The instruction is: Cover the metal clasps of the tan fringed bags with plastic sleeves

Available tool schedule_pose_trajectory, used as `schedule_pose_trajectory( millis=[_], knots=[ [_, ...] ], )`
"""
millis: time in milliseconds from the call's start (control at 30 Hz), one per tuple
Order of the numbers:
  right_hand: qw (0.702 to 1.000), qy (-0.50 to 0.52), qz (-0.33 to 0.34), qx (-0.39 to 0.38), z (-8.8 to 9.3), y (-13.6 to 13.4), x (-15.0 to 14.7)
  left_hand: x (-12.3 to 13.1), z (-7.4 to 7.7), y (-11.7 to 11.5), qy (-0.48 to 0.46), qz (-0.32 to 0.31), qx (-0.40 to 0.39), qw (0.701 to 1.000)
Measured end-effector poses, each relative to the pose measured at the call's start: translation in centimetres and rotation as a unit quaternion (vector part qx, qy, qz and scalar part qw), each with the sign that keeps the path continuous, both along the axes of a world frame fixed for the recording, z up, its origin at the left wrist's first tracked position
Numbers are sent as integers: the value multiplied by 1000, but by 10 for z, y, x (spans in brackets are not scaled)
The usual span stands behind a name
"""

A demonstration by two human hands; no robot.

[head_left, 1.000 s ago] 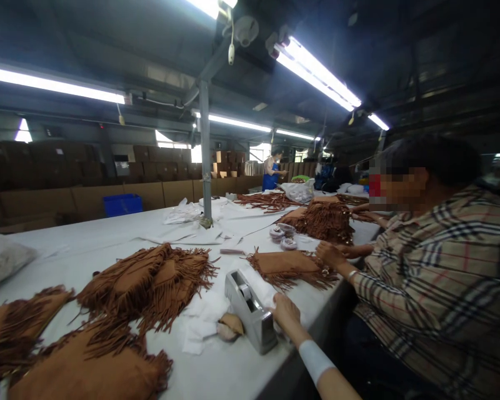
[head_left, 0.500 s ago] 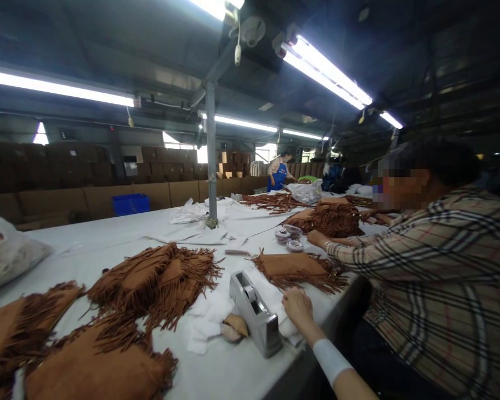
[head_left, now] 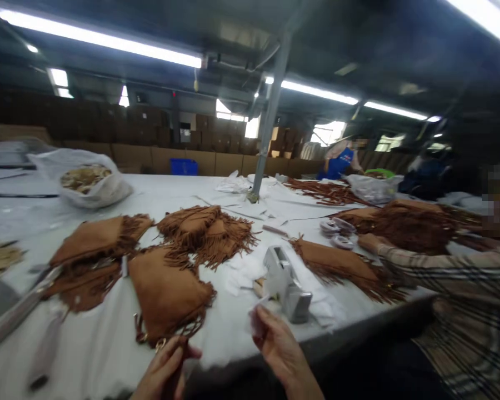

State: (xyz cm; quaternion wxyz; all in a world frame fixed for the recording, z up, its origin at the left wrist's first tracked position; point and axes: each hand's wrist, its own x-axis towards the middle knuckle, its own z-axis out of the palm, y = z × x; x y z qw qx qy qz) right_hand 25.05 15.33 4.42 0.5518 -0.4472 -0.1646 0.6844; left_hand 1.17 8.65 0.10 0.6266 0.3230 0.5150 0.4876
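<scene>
My left hand [head_left: 165, 371] is at the table's near edge, fingers curled on the lower fringe of a brown suede fringed bag [head_left: 166, 291] that lies flat in front of me. My right hand [head_left: 276, 345] is raised just before a grey tape dispenser [head_left: 286, 283], fingers pinched on a pale strip [head_left: 259, 304] that looks like tape. The picture is smeared by motion. More fringed bags [head_left: 206, 230] lie in loose piles behind and to the left [head_left: 92, 241].
A co-worker in a plaid shirt [head_left: 462, 278] sits at my right, one hand [head_left: 369, 243] on another fringed bag [head_left: 337, 264]. Small tape rolls [head_left: 336, 233], a full plastic bag [head_left: 85, 183], a steel post [head_left: 270, 111] and a far person in blue [head_left: 339, 161] are in view.
The view swung left and down. My right hand left the tape dispenser and drew back with a pale strip. My left hand came into view at the near bag's fringe.
</scene>
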Motion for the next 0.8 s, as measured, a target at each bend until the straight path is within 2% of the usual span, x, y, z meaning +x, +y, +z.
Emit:
schedule_pose_trajectory(
  millis=[33,133,233,333,467,533,600,700,800],
  knots=[
    [999,2,40,-17,-5,-11,-22,-2,2,1,-51,-46,-13,998],
    [989,5,144,-16,-14,-37,-66,-8,14,3,-170,-69,-19,983],
    [974,2,224,16,-21,-53,-85,-10,24,7,-214,-131,-3,968],
    [961,-24,272,46,-31,-62,-90,-10,27,10,-215,-174,-12,961],
    [941,-134,309,39,-44,-72,-91,-9,26,16,-198,-122,-3,973],
    [934,-184,303,41,-45,-76,-92,-8,26,17,-189,-95,14,977],
    [930,-209,298,45,-42,-81,-94,-8,28,17,-179,-93,26,979],
    [929,-187,318,36,-31,-85,-98,-8,30,15,-176,-88,46,979],
    [935,-104,340,18,-19,-87,-101,-9,31,14,-184,-61,65,979]
  ],
)
